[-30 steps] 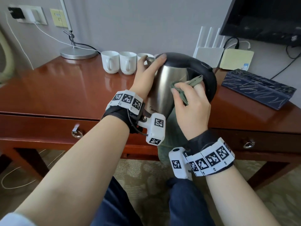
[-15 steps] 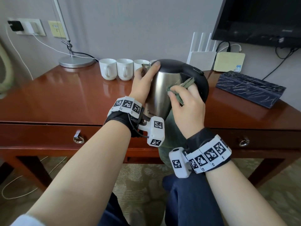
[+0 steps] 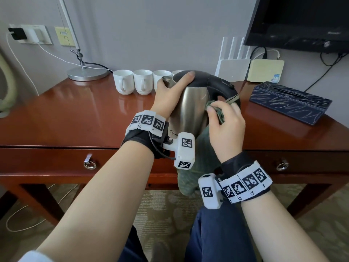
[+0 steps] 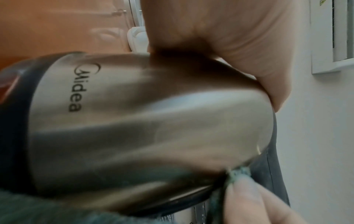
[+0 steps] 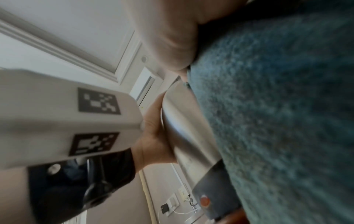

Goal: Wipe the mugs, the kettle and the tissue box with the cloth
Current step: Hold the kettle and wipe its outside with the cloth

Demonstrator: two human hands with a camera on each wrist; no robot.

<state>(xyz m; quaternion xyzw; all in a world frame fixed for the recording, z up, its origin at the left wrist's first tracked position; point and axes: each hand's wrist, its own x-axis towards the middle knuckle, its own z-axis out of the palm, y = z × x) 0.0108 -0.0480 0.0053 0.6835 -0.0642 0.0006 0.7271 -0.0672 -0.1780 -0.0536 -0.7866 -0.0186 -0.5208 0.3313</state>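
Head view: the kettle (image 3: 190, 108) is tilted over the near edge of the desk (image 3: 75, 118), in front of the row of white mugs (image 3: 132, 82); the tissue box (image 3: 289, 103) lies to its right. The left hand (image 3: 170, 95) grips the kettle's top and spout side. The right hand (image 3: 224, 127) pinches the green cloth (image 3: 217, 112) against the steel wall by the handle

Left wrist view: the palm wraps the kettle's upper body (image 4: 153, 121)

Right wrist view: cloth (image 5: 277, 121) fills the frame beside the steel
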